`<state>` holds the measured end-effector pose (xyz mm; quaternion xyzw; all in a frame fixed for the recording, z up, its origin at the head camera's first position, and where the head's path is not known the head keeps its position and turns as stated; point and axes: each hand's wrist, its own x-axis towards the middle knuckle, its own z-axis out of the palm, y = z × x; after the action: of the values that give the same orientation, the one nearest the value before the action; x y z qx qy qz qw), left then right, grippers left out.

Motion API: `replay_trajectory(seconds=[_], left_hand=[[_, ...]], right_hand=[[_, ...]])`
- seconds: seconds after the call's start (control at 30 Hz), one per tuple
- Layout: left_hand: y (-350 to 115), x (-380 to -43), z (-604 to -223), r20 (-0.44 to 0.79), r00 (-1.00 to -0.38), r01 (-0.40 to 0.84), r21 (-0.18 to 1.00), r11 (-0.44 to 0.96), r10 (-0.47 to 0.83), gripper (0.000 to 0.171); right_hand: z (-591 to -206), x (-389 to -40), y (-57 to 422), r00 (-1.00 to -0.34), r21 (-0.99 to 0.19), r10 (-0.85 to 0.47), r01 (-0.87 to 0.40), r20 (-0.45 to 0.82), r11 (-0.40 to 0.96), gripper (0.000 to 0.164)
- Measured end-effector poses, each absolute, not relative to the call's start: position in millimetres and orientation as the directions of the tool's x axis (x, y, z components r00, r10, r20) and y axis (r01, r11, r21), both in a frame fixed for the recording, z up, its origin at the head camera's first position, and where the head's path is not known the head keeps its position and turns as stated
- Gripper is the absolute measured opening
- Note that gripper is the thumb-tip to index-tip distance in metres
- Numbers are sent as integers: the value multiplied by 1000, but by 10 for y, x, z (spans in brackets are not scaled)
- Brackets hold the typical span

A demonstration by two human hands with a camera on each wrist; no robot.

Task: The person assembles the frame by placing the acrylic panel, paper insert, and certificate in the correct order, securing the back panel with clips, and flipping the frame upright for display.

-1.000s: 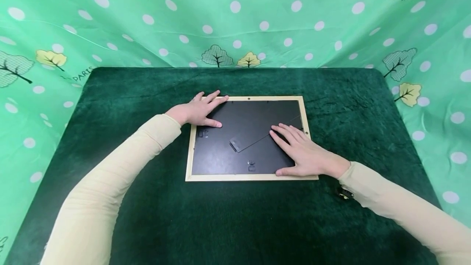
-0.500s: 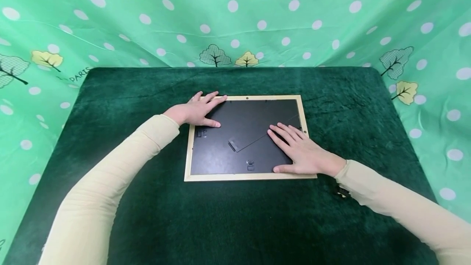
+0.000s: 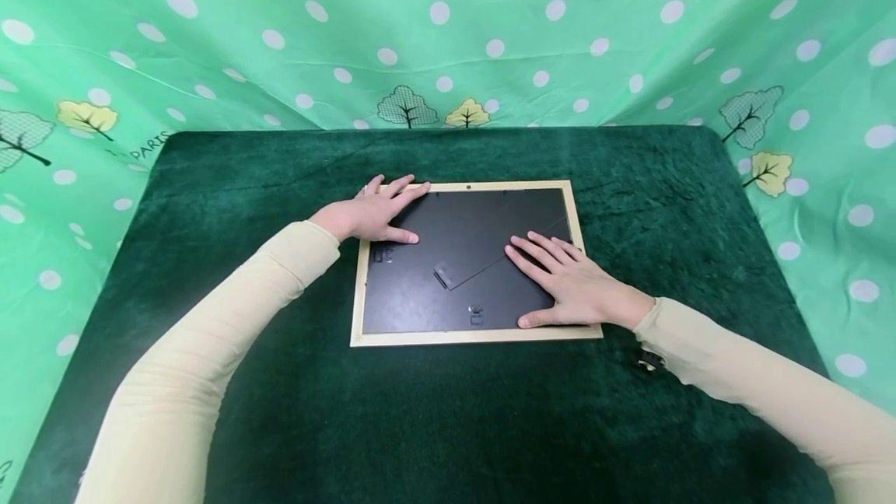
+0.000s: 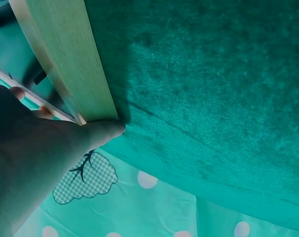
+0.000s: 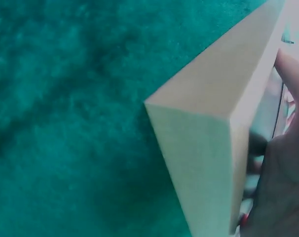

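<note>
A picture frame with a pale wooden rim [image 3: 476,337] lies face down, its black backing board [image 3: 455,228] upward. My left hand [image 3: 371,216] spreads over the far left corner, thumb on the board and fingers across the rim. In the left wrist view, a fingertip [image 4: 107,129] touches the rim's corner. My right hand [image 3: 574,282] rests with extended fingers on the right part of the board, its thumb close to the front rim. The right wrist view shows the frame's near corner [image 5: 204,133] beside that hand.
Dark green velvety cloth [image 3: 448,426] covers the table under the frame. A light green curtain [image 3: 448,45] with white dots and printed trees hangs behind and along both sides. The board carries a stand flap [image 3: 442,278] and small metal hangers [image 3: 476,315].
The head view has shifted and tilted slightly. My right hand sits a touch farther left on the board; my left hand keeps its place on the frame.
</note>
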<state>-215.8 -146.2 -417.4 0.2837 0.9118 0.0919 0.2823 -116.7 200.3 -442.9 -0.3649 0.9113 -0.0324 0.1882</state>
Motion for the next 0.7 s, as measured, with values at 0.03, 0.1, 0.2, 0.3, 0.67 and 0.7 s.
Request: replay_trajectory(seconds=[0.03,0.1,0.2,0.3,0.67,0.7], left_hand=[[-1465,-2157,-4174,-465,-679,464,328,823,568,90],[-1467,-2156,-4177,-465,-679,465,327,823,568,90],[-1467,-2151,-4173,-465,-680,466,323,824,567,90],[-1469,-2152,-4168,-460,-683,468,320,824,567,90],[-1463,-2149,-4180,-463,-684,467,315,826,564,90],[-1463,-2148,-4182,-463,-684,467,316,826,564,90]], right_hand=[[-4432,-1165,2002,-664,-193,-675,-652,-322,733,105],[-4434,-1161,1998,-665,-192,-672,-650,-325,736,104],[-4435,-1155,1999,-665,-191,-674,-652,-320,734,103],[-4432,-1153,1995,-669,-175,-669,-652,-324,738,101],[-4442,-1071,1965,-665,-96,-697,-702,-266,706,95],[-4445,-1064,1960,-666,-84,-695,-702,-271,707,95]])
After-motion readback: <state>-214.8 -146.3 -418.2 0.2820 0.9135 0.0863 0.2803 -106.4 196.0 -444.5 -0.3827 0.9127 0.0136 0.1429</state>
